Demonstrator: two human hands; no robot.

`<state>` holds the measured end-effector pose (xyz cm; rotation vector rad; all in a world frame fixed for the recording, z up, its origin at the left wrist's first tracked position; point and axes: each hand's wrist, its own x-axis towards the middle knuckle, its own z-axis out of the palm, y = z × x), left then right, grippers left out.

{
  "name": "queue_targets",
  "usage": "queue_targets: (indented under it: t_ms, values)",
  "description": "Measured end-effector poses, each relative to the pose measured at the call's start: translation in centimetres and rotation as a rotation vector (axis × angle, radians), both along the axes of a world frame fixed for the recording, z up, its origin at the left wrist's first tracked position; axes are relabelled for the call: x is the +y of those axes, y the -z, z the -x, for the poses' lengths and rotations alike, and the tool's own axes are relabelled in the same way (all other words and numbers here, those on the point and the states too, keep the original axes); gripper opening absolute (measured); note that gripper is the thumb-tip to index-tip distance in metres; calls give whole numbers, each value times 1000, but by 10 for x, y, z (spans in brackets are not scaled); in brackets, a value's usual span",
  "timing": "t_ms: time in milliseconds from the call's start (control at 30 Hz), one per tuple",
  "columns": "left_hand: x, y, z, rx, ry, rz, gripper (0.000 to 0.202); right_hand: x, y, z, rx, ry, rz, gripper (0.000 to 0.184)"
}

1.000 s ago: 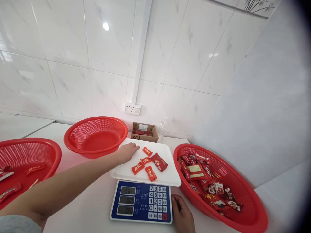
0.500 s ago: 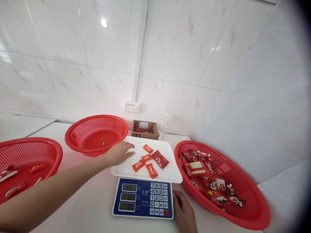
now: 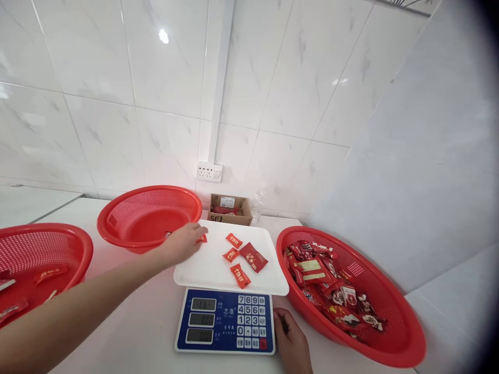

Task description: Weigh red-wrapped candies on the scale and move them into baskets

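My left hand [image 3: 183, 244] is over the left side of the scale's white tray [image 3: 202, 267]. Its fingers are closed on a small red candy packet [image 3: 202, 238], partly hidden under them. Toward the right of the tray lie several small red packets [image 3: 239, 276] and a larger dark red packet [image 3: 253, 257]. My right hand [image 3: 293, 343] rests on the table against the right edge of the blue digital scale [image 3: 226, 322]. Its fingers are loosely curled, and nothing shows in them.
A red basket [image 3: 405, 332] with many wrapped snacks stands on the right. Two more red baskets [image 3: 113, 228] [image 3: 83, 244] are on the left, with a few packets in them. A small cardboard box [image 3: 231, 218] sits by the wall, below a socket [image 3: 209, 172].
My left hand has picked up the small red packet from the tray's lower middle and drawn it left toward the tray's edge. My right hand stays beside the scale.
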<state>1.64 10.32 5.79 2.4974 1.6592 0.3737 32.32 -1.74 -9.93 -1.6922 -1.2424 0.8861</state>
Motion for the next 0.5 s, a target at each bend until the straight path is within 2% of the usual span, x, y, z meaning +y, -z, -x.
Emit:
queue_targets:
  t_ms: [100,200,267,400,500]
  values:
    - [20,-11,29,17,-143,-89,34,1,3,-1,9,-11,-1,39]
    - [27,-12,34,16,-159,-121,33,2,4,-2,2,-11,-5,40]
    - [23,-7,19,0,-86,-95,33,2,3,-1,2,-9,-3,40]
    - [5,10,-35,-32,148,-3,36,1,-2,1,10,5,-9,39]
    - [-3,17,-68,-33,302,48,34,0,-5,2,21,13,-25,37]
